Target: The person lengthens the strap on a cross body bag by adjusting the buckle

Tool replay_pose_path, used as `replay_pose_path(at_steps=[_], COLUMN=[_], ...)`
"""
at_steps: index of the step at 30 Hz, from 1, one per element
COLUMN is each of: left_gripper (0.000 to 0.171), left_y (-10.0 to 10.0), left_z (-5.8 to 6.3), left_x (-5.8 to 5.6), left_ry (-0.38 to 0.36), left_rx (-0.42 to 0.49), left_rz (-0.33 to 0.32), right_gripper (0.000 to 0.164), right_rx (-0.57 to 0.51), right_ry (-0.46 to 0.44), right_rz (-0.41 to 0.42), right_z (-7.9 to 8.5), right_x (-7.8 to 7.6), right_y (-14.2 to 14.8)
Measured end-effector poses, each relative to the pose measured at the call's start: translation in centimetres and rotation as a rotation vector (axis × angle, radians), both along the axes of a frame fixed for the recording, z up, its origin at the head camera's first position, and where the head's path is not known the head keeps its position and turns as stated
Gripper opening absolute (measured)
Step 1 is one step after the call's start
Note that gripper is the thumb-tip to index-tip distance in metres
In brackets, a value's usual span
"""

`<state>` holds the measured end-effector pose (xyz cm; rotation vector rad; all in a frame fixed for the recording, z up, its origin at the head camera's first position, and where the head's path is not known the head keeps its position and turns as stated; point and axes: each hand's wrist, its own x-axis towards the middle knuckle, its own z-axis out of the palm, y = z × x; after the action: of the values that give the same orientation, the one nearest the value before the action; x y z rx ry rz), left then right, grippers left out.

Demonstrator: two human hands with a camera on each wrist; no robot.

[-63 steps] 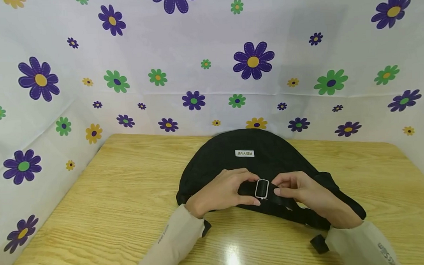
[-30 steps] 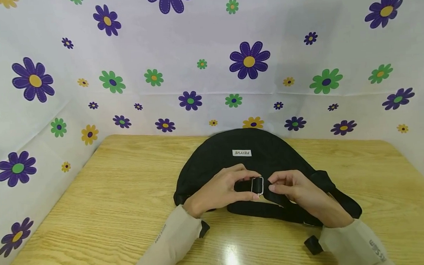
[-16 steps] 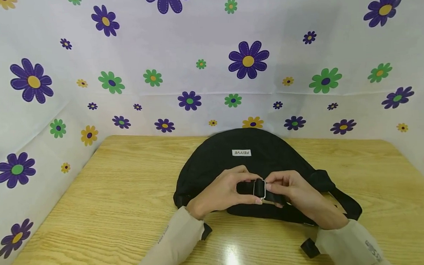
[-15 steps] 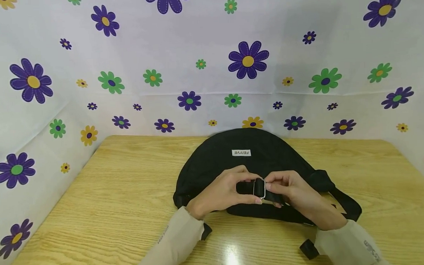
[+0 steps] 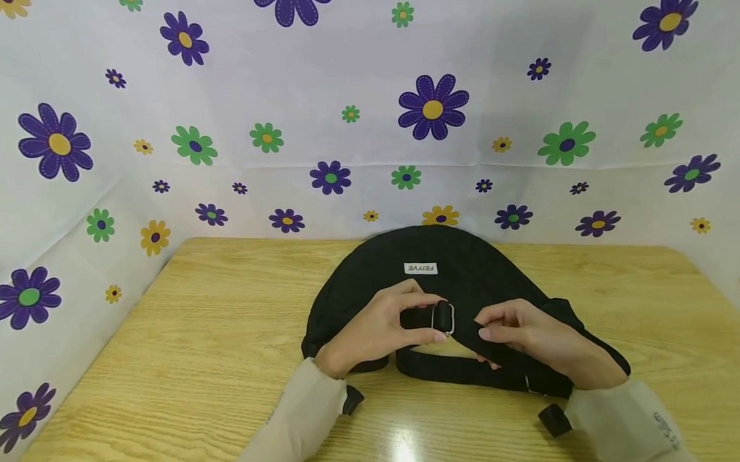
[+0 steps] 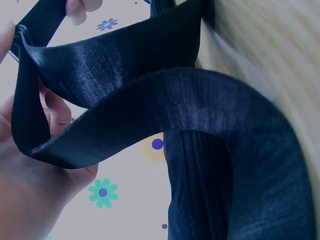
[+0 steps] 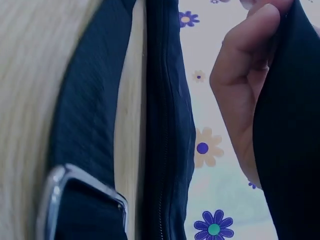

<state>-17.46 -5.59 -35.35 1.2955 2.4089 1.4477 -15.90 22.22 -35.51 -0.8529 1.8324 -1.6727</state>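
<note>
A black bag (image 5: 463, 275) with a white label lies at the back of the table, its label upside down. My left hand (image 5: 373, 329) grips the bag's strap at a silver slider buckle (image 5: 452, 318), thumb below and forefinger above. To the right, my right hand (image 5: 535, 334) pinches the strap (image 5: 496, 352) between thumb and forefinger, apart from the buckle. In the left wrist view the strap (image 6: 165, 100) loops in front of the left hand (image 6: 35, 195). The right wrist view shows a second metal ring (image 7: 90, 182) on a lower strap stretch.
The wooden table (image 5: 226, 331) carries the bag near its back edge. A white cloth (image 5: 352, 68) with printed flowers rises behind and at the sides. Small black blocks sit under the sleeves, one by the left cuff (image 5: 353, 400) and one by the right (image 5: 554, 420).
Half a second ago the right fingers were at the buckle's right side; now they are farther right, holding strap. The left hand with the buckle has shifted slightly left and up.
</note>
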Motion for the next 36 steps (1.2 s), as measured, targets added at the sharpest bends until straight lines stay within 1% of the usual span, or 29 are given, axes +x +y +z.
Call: replay_pose_path(at_steps=[4,9,13,16,19,22,24,29,33,36], left_gripper=[0.046,0.047,0.048,0.047,0.042,0.038,0.036,0.036,0.04,0.039], left_y=[-0.1,0.1,0.1,0.2,0.4,0.8,1.0,0.9,0.6,0.4], left_z=[0.0,0.1,0.1,0.0,-0.1,-0.2,-0.3,-0.2,0.0,0.1], left_x=[0.0,0.1,0.1,0.1,0.2,0.4,0.5,0.4,0.3,0.2], left_ry=[0.008,-0.008,-0.011,-0.019,-0.049,-0.06,-0.047,-0.007,0.004,-0.002], left_rx=[-0.005,-0.012,0.0,0.017,0.034,0.037,0.032,0.012,0.017,0.03], left_rz=[0.013,0.012,0.007,-0.001,-0.023,-0.051,-0.065,-0.07,-0.043,-0.017], right_gripper=[0.017,0.016,0.018,0.024,0.03,0.032,0.032,0.029,0.023,0.017], right_rx=[0.005,0.0,-0.058,-0.112,-0.161,-0.196,-0.207,-0.17,-0.074,-0.014], right_ry=[0.017,0.025,0.047,0.039,0.034,0.034,0.027,-0.011,-0.025,-0.013], right_rz=[-0.026,-0.073,-0.085,-0.091,-0.099,-0.1,-0.103,-0.112,-0.095,-0.089], right_z=[0.1,0.0,-0.3,-0.4,-0.5,-0.6,-0.6,-0.5,-0.2,0.0], right_x=[0.0,0.2,0.2,0.3,0.5,0.7,0.8,0.8,0.7,0.6], right_y=[-0.1,-0.8,-1.1,-1.2,-1.6,-2.3,-2.6,-2.6,-1.8,-1.3])
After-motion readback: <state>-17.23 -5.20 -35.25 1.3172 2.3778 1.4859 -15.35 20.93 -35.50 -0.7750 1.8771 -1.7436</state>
